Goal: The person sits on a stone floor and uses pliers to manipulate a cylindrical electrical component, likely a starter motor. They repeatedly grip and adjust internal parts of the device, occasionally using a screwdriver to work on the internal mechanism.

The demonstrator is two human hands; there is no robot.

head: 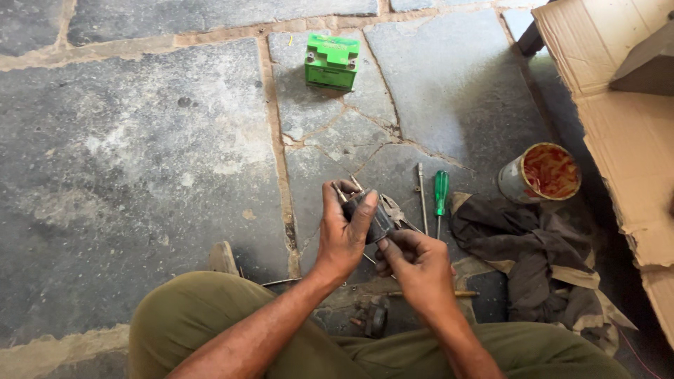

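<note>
— So, what are the two hands doing?

— Both are wrapped round one dark metal part (372, 214), held up above the stone floor (140, 154). The left hand (344, 235) grips it from the left, fingers (361, 210) curled over its top. The right hand (418, 263) closes on its lower end, thumb pressed against it.

— Anything sticking out of the part?

— Thin metal bits poke out above the left fingers; I cannot tell what they are.

— And around the fingers?

— Just beyond the right fingers lie a green-handled screwdriver (440, 196) and a plain metal rod (421, 196), side by side on the floor. Further right of them a dark rag (533, 245) is bunched up, with an open tin of orange-red grease (540, 172) past it and flattened cardboard (625, 119) further out. Far ahead of the fingers, well apart, stands a green boxy battery (331, 62).

— Nearer the person?

— Below the hands, between olive-green trouser knees (203, 316), sits a small dark metal piece (372, 317), and a wooden-handled tool (449, 293) pokes out from under the right wrist.
</note>
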